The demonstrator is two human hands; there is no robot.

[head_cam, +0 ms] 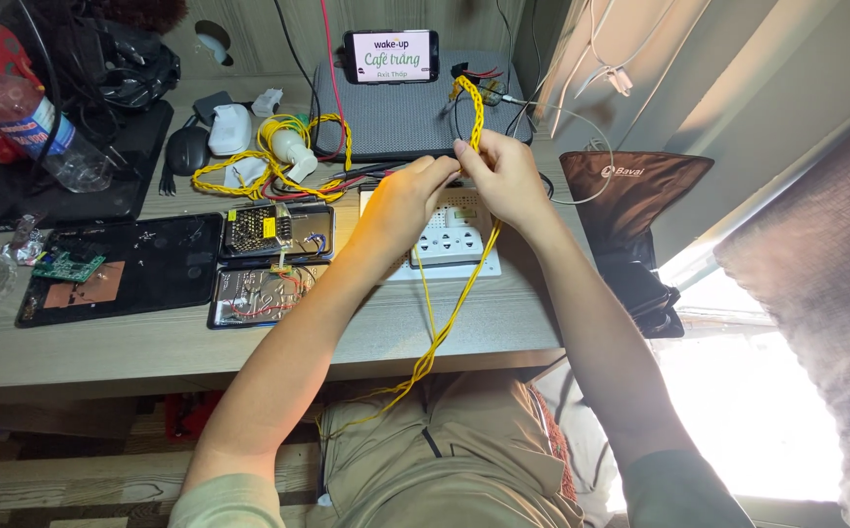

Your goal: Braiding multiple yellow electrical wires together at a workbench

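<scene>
Holding a twisted yellow wire (464, 284) in both hands above the counter (151, 342), I have my left hand (401, 200) and right hand (503, 176) close together, the fingers of each pressed around the wire in a pinching grip at nearly the same spot. From there the wire falls in a long strand down over the counter's front edge to my lap, while its upper part rises in a braided loop above my right hand. Just under my hands lies a white power strip (445, 240) on the counter. To the left of it sit two small metal boxes of electronics (268, 264) with bare wiring, and beside those a black tablet (122, 269) with a green circuit board (68, 266) resting on it. Farther back, a loose coil of yellow wire (268, 161) lies around a white plug, near a black mouse (187, 149). A plastic bottle (34, 127) lies at the far left. At the back, a phone (391, 56) with a lit screen stands propped against the wall, on a grey pad (396, 117).
</scene>
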